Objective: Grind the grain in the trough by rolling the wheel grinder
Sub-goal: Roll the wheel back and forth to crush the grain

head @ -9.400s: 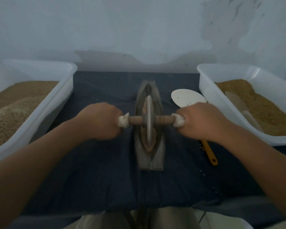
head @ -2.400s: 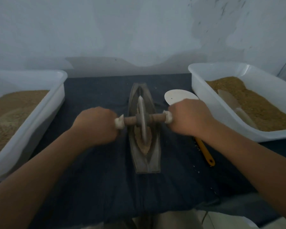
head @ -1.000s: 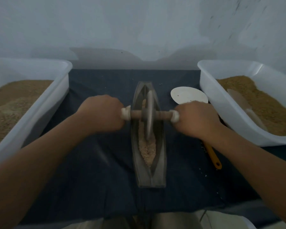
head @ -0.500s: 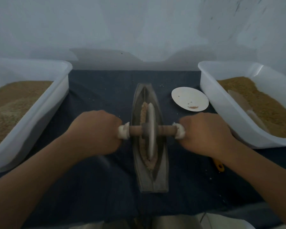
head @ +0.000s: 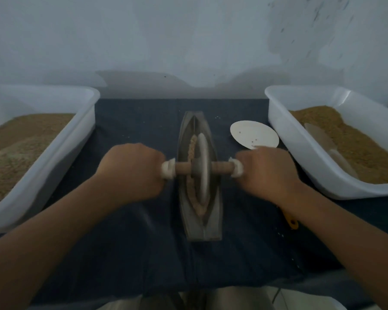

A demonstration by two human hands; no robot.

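Observation:
A boat-shaped metal trough (head: 207, 222) lies lengthwise on the dark cloth in front of me. Pale crushed grain (head: 192, 145) shows along its groove on both sides of the wheel. The wheel grinder (head: 202, 170) stands upright in the middle of the trough, with a wooden axle through its hub. My left hand (head: 132, 170) grips the left end of the axle. My right hand (head: 267, 172) grips the right end. White wrapping shows at each end next to my fists.
A white tub of grain (head: 61, 139) stands at the left. A second white tub (head: 300, 153) at the right holds grain and a scoop (head: 323, 139). A white spoon bowl (head: 253, 134) with an orange handle (head: 292, 222) lies by my right hand. A wall is close behind.
Over the last second the wheel rolled toward me from the trough's middle and now sits slightly farther back again. Both hands kept their grip on the axle.

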